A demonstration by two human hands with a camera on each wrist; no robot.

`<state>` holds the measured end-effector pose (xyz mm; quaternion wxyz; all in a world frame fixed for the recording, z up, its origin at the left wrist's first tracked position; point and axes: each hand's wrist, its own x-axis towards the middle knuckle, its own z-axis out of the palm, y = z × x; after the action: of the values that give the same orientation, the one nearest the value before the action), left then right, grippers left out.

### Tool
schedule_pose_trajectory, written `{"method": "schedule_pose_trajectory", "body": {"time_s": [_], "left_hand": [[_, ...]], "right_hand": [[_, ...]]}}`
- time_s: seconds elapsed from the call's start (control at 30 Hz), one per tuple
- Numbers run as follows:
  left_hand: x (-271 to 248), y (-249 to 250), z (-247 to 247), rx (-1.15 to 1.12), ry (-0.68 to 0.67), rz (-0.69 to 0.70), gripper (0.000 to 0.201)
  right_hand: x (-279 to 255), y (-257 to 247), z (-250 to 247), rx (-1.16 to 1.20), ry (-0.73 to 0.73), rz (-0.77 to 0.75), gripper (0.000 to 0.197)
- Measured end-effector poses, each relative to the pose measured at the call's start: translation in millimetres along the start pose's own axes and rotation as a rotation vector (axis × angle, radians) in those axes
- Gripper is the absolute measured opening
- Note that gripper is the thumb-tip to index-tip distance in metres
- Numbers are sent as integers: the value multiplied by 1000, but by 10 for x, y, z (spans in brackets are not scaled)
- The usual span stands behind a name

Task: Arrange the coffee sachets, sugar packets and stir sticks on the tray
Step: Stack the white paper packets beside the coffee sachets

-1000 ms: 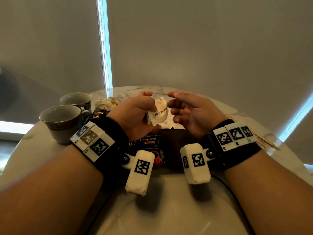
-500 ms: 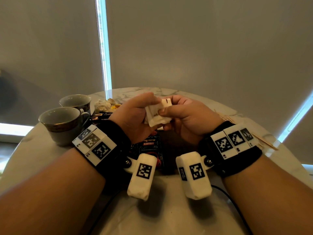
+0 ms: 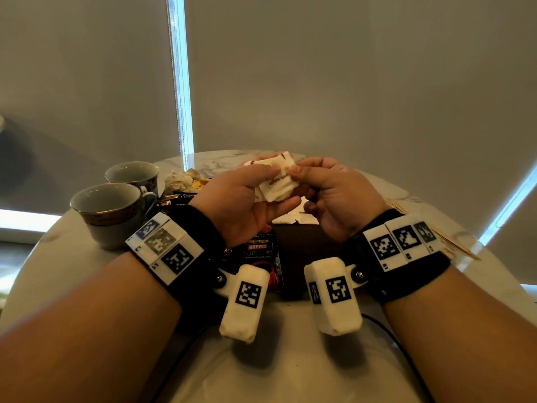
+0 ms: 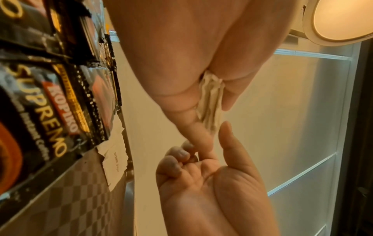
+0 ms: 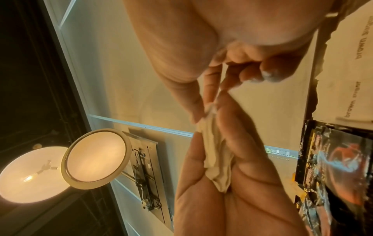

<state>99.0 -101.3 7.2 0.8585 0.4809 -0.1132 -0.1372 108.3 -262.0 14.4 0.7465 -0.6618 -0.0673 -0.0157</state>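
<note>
My left hand (image 3: 277, 187) holds a small stack of white sugar packets (image 3: 283, 162) between thumb and fingers, lifted above the tray. My right hand (image 3: 296, 173) pinches the stack's right edge with thumb and forefinger. The left wrist view shows the packets (image 4: 210, 102) edge-on between the fingers; the right wrist view shows them (image 5: 216, 156) bunched in the left palm. Below lies the dark checkered tray (image 3: 305, 242), with black Kopiko coffee sachets (image 3: 258, 257) on its left part and more sugar packets (image 3: 296, 218) at its far edge. Wooden stir sticks (image 3: 453, 245) lie on the table to the right.
Two grey cups (image 3: 113, 210) (image 3: 133, 173) stand at the left of the round marble table (image 3: 290, 359). Crumpled wrappers (image 3: 181, 180) and more dark sachets lie behind them. A black cable runs near the table's front edge.
One second ago my right hand was apart from the packets. It closed in and now pinches them, and both hands have lifted the stack a little higher and farther away.
</note>
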Motion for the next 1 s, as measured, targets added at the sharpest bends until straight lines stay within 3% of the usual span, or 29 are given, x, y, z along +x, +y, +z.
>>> {"method": "schedule_pose_trajectory", "body": {"time_s": [0.17, 0.37, 0.5, 0.57, 0.63, 0.77, 0.9, 1.0], "left_hand": [[-12, 19, 10, 41, 39, 72, 28], [2, 15, 3, 48, 75, 84, 39], [8, 22, 7, 17, 127, 46, 33], [8, 37, 16, 36, 169, 51, 33], [0, 54, 15, 68, 189, 52, 36], [-20, 58, 19, 81, 104, 44, 28], [-27, 33, -1, 148, 76, 104, 47], [-44, 51, 28, 150, 104, 121, 20]], "right_hand": [[-53, -21, 15, 6, -122, 49, 47], [-46, -11, 44, 17, -61, 39, 24], [-12, -40, 34, 202, 20, -3, 10], [4, -49, 19, 329, 51, -24, 11], [-25, -72, 20, 308, 56, -23, 13], [-78, -68, 71, 238, -79, -26, 15], [-98, -47, 84, 153, -108, -32, 35], [-113, -50, 93, 178, -114, -25, 34]]}}
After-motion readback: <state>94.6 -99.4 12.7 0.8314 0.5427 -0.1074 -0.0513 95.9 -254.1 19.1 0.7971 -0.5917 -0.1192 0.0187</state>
